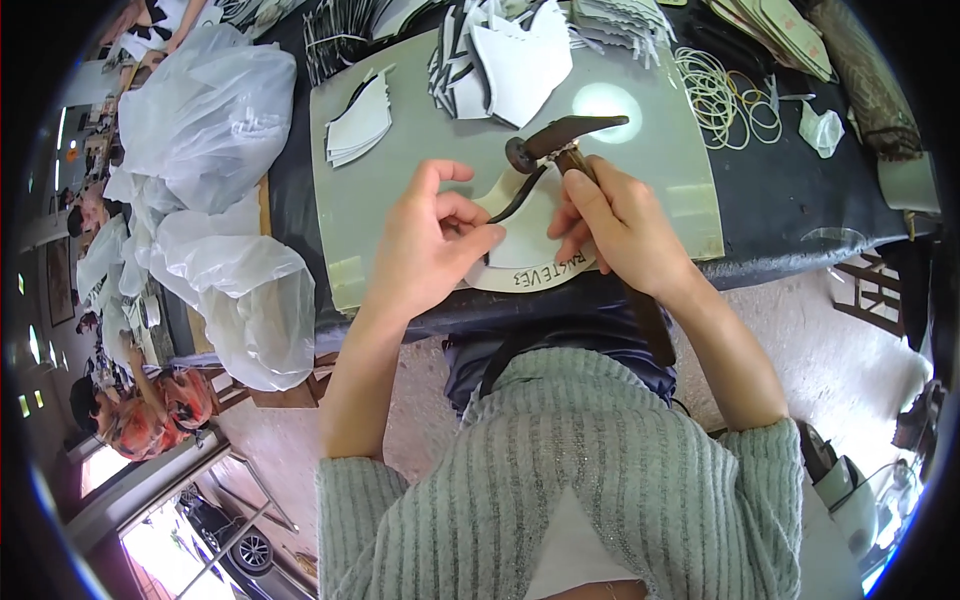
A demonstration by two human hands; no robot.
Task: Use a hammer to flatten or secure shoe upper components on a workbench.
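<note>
Your grey board (pixel 350 225) carries the white piece (pixel 527 232) between your hands, its black edge (pixel 520 197) slanting far-right from your left hand (pixel 425 240), the nearer one; whether that grip pinches or merely touches, I can't tell. Your right hand (pixel 628 220) clasps the hammer (pixel 585 128).

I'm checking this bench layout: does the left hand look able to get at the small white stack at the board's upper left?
Probably yes: only bare board seems to separate the left hand from the small white stack, though the hand is busy at a black-edged piece.
</note>
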